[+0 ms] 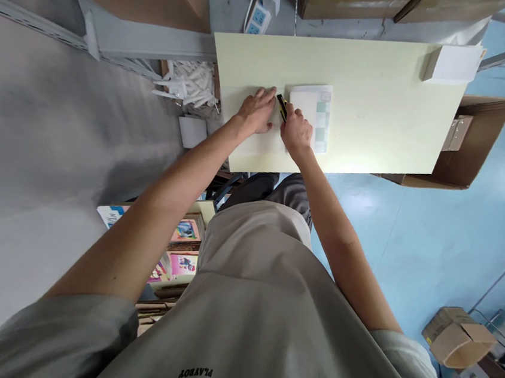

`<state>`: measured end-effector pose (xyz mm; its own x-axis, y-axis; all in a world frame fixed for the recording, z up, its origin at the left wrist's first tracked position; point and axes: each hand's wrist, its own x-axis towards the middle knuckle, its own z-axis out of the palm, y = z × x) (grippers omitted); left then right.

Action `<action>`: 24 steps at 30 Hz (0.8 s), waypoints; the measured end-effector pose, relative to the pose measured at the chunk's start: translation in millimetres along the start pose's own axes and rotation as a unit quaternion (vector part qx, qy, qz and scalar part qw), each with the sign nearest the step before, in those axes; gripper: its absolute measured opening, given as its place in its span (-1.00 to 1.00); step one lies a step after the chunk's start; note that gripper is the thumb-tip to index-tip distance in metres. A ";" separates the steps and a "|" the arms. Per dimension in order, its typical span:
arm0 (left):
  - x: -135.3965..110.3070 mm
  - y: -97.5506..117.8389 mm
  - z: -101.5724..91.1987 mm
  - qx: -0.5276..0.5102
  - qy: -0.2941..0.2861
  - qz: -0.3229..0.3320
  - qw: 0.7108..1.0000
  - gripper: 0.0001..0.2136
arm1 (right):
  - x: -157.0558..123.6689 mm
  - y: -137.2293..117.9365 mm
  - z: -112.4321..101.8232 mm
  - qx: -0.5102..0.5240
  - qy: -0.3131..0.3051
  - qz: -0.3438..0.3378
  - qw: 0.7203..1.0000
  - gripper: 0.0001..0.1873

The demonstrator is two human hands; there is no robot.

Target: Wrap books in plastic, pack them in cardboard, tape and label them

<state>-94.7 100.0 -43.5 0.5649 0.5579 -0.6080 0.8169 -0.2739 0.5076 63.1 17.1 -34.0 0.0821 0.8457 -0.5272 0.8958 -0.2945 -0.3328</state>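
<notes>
My right hand (pixel 297 129) is closed around a black and yellow utility knife (pixel 281 106), its front end pointing away from me and slightly left. Beneath and beside that hand lies a flat white pad or packet (pixel 304 101), on top of a sheet with pale green squares (pixel 322 119). My left hand (pixel 259 111) rests flat with its fingers stretched out, just left of the knife. Under the left hand is a pale, thin sheet (pixel 239 142), whose edges blend into the pale yellow tabletop (pixel 382 112). The blade tip is too small to make out.
A white box (pixel 454 66) stands at the table's far right corner. An open cardboard box (pixel 482 150) is beyond the right edge. A power strip (pixel 258 20) lies behind the table. Many white pieces (pixel 195 84) fill a container at left. Colourful printed boxes (pixel 186 230) are beside me.
</notes>
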 end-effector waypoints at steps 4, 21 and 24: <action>2.1 -0.2 0.5 0.022 -0.004 0.004 1.000 0.27 | -12.2 -6.9 -8.4 -0.029 -0.022 0.023 0.999 -0.41; 2.7 -2.2 7.0 -0.023 0.040 0.061 0.997 0.18 | -69.6 -19.9 -19.8 -0.059 -0.075 0.054 0.994 -0.30; 2.5 -3.2 8.5 -0.027 0.041 0.060 0.997 0.22 | -76.6 -18.4 -16.9 -0.061 -0.077 0.056 0.994 -0.27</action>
<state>-94.9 95.6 -51.8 0.6452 0.5865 -0.4897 0.7348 -0.3008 0.6079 47.7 -34.7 25.7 0.1247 0.7304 -0.6716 0.9322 -0.3180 -0.1727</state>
